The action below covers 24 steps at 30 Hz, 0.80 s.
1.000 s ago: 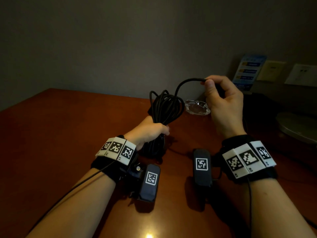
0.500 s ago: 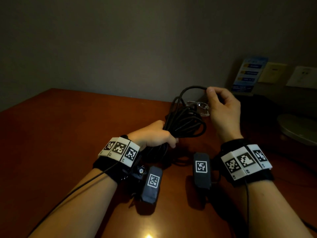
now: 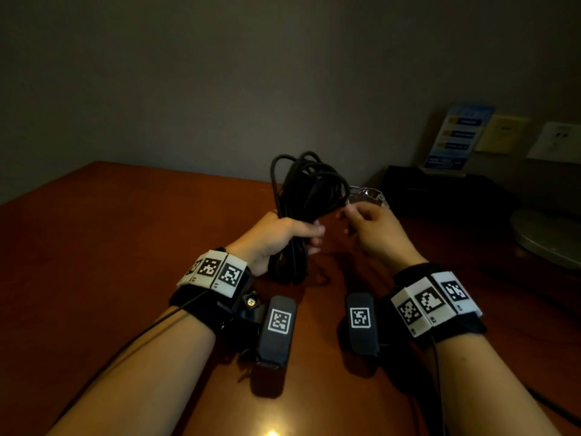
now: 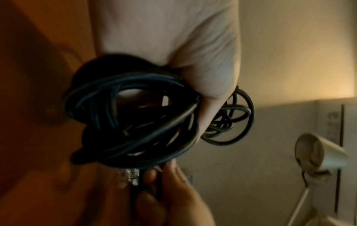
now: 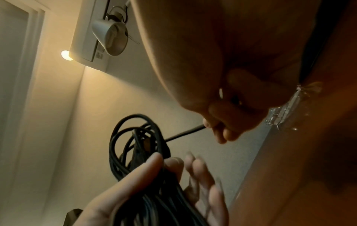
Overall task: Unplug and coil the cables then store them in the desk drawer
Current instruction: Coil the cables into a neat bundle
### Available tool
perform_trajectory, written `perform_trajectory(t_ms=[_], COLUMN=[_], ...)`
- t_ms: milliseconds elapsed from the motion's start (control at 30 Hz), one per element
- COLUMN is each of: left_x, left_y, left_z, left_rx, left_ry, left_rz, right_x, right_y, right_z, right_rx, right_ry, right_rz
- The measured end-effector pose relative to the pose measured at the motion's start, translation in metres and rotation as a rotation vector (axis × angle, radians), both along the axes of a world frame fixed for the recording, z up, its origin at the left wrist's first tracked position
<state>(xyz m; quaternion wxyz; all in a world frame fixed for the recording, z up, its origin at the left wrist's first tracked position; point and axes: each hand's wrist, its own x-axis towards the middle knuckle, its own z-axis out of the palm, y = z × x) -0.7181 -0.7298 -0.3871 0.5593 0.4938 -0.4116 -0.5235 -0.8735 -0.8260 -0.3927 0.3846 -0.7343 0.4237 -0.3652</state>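
Observation:
A bundle of coiled black cable [image 3: 309,190] stands upright above the brown desk [image 3: 110,247]. My left hand [image 3: 283,229] grips the bundle [image 4: 131,116] round its middle, thumb across the front. My right hand [image 3: 367,225] is just right of the coil and pinches the loose end of the black cable [image 5: 185,133] between thumb and fingertips. In the right wrist view the strand runs from those fingertips into the loops [image 5: 135,137], with the left hand's thumb [image 5: 135,172] on the bundle. No drawer is in view.
A clear glass ashtray [image 3: 366,196] sits on the desk behind my right hand. A black box [image 3: 440,193] with a blue leaflet stand [image 3: 456,136] lies at the back right, beside wall sockets [image 3: 559,141]. A round grey lamp base [image 3: 553,237] is at the right edge.
My right hand came down from above the coil to its right side, carrying the cable end with it. The left hand moved right and turned the bundle upright.

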Motion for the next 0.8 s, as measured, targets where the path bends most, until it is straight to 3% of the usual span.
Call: perform_trajectory(t_ms=[67,133,367,600,800], left_x=[0.002,0.004,0.001,-0.001,-0.013], left_y=[-0.001,-0.002,-0.006,-0.004,-0.009], left_z=[0.001,0.002,-0.005,-0.008,-0.008], left_rx=[0.006,0.011,0.020,-0.008,-0.054], left_ry=[0.201,0.279,0.269,0.317,0.262], left_rz=[-0.013,0.006,0.111,-0.042,0.241], right_x=[0.003,0.007,0.013,0.013,0.012], right_y=[0.007,0.013,0.020,0.029,0.032], right_z=[0.001,0.002,0.002,0.011,0.015], right_rx=[0.072,0.131,0.122,0.088,0.032], right_ry=[0.038,0.040,0.140,0.155,0.150], right_rz=[0.088,0.146,0.283,0.331,0.282])
